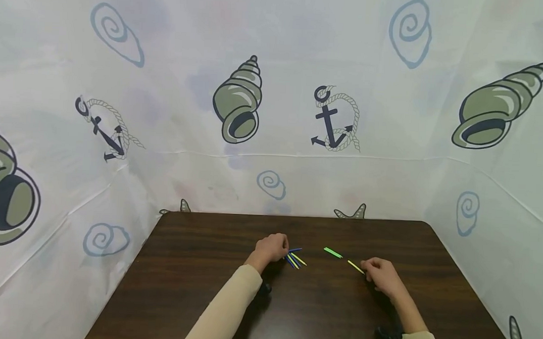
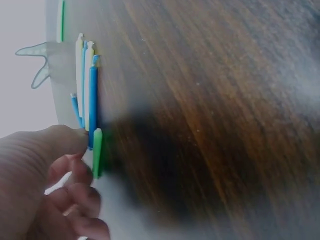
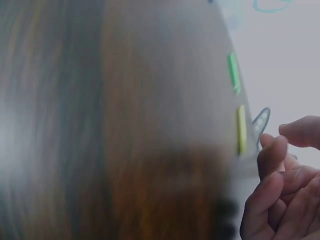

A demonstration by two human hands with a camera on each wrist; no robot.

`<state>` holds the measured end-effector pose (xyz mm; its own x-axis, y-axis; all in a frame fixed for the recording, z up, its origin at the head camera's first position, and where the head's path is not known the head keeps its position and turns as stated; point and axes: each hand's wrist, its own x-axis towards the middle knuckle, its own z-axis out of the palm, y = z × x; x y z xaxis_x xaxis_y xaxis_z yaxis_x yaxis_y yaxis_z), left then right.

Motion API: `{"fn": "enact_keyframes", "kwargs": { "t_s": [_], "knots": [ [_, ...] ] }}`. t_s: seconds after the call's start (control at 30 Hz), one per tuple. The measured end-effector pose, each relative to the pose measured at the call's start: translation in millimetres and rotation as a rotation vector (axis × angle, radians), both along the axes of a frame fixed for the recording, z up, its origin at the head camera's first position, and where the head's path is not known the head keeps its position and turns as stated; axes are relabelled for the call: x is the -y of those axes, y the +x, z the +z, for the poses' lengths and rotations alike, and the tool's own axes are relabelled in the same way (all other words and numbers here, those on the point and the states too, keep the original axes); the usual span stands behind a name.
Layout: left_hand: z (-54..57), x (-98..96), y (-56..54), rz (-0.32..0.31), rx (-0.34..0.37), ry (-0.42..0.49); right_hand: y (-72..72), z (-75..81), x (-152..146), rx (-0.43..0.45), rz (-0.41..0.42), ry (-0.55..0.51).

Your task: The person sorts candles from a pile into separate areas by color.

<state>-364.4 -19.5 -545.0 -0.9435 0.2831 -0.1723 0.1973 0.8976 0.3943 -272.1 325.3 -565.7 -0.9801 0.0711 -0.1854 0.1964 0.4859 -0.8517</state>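
My left hand [image 1: 271,247] is at the left end of a fanned bunch of blue and yellow candles [image 1: 296,260], low over the brown table. In the left wrist view, the thumb and curled fingers pinch the candles' near ends, and a green candle [image 2: 98,152] lies beside the fingertips. On the right, my right hand [image 1: 381,276] hovers by the end of a yellow candle [image 1: 355,266]. The right wrist view shows its thumb and forefinger slightly apart, nothing between them. Farther back lies a green candle piece [image 1: 333,252], perhaps more than one side by side.
The dark wood table [image 1: 193,297] meets a white cloth wall [image 1: 298,191] printed with shells and anchors along its back edge. Cloth also hangs on the left and right. Dark wrist straps [image 1: 388,337] sit below the forearms.
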Motion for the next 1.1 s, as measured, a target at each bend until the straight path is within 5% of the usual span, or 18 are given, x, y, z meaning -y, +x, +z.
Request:
{"fn": "enact_keyframes", "kwargs": {
  "t_s": [0.33, 0.67, 0.93, 1.1],
  "knots": [
    [0.6, -5.4, -3.2, -0.044, -0.056, -0.072, -8.3, 23.1, 48, -0.095, 0.093, -0.122],
    [-1.0, -11.5, -15.3, -0.025, -0.069, -0.08, -23.0, -0.3, 110, -0.16, 0.206, -0.088],
    [-18.2, -13.3, -37.6, -0.028, -0.084, -0.055, -32.7, -10.1, 136, -0.196, 0.167, -0.001],
    [-14.1, -13.4, -42.3, 0.006, -0.014, -0.001, -38.0, -9.4, 142, -0.173, 0.172, 0.037]
  ]
}}
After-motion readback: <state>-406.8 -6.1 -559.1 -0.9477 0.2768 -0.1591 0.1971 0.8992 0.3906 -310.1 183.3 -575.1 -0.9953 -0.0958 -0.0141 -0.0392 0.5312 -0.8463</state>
